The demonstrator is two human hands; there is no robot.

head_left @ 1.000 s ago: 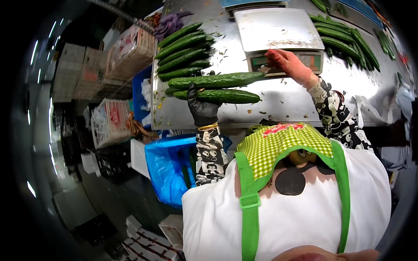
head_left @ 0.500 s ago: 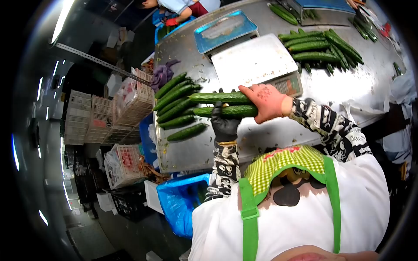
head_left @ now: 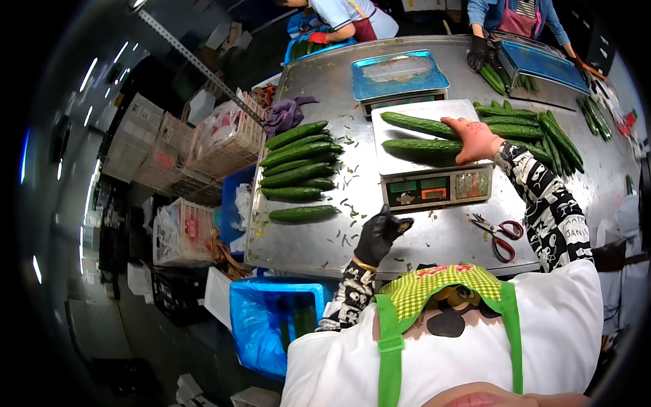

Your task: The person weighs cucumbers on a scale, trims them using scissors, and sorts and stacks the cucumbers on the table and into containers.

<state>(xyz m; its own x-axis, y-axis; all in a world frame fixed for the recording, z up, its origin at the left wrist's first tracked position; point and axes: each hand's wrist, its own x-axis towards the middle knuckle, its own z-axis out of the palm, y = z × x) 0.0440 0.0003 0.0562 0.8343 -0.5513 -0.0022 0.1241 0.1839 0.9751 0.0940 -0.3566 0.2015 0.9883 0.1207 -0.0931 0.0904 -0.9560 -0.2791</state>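
On the white plate of the weighing scale [head_left: 400,167] lie two cucumbers, an upper cucumber [head_left: 417,124] and a lower cucumber [head_left: 419,147], side by side with a gap between them. My right hand [head_left: 471,140], in a pinkish-orange glove, grips both by their right ends. Below the scale, my left hand [head_left: 381,235] in a black glove hangs over the metal table, thumb apart from the partly curled fingers, with nothing visible in it. A row of several cucumbers [head_left: 298,169] lies to the left, with a single cucumber [head_left: 303,214] just below it.
Red-handled scissors [head_left: 500,234] lie right of my left hand. More cucumbers [head_left: 559,146] are piled right of the scale. A second scale with a blue tray [head_left: 400,74] stands behind. A blue-lined bin [head_left: 261,319] is below the table edge. Two people work across the table.
Both cucumbers have moved from over the table's near side up onto the scale, still in my right hand. My left hand has let go and drawn back toward me.
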